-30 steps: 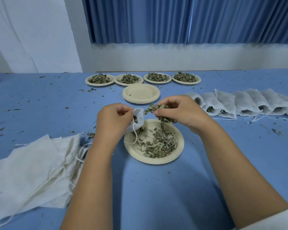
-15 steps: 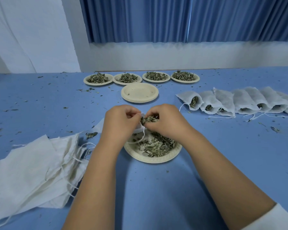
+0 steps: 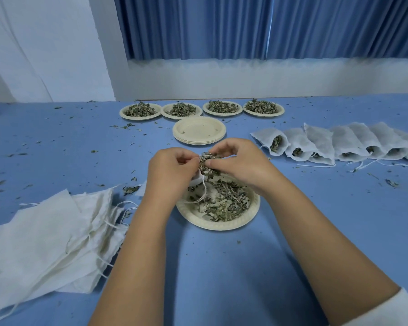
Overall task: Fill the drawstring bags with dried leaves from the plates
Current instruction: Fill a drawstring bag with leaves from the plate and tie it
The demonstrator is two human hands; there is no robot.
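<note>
My left hand (image 3: 172,170) is curled round the mouth of a white drawstring bag (image 3: 196,179), its cord trailing down onto the near plate (image 3: 252,212). My right hand (image 3: 243,163) pinches a clump of dried leaves (image 3: 206,163) right against that mouth. A second ago the right hand held its clump a little apart from the bag; now the two hands are together over the plate's far edge, so I judge this pinch is going in rather than only being carried. The plate still holds a good heap of loose leaves (image 3: 222,203), so this bag needs more. On the surface (image 3: 222,267), the empty bags (image 3: 45,234) lie piled to my left and the filled bags (image 3: 335,144) in a row to my right. Four full plates (image 3: 140,110) and a stack of empty plates (image 3: 199,131) wait farther back.
</note>
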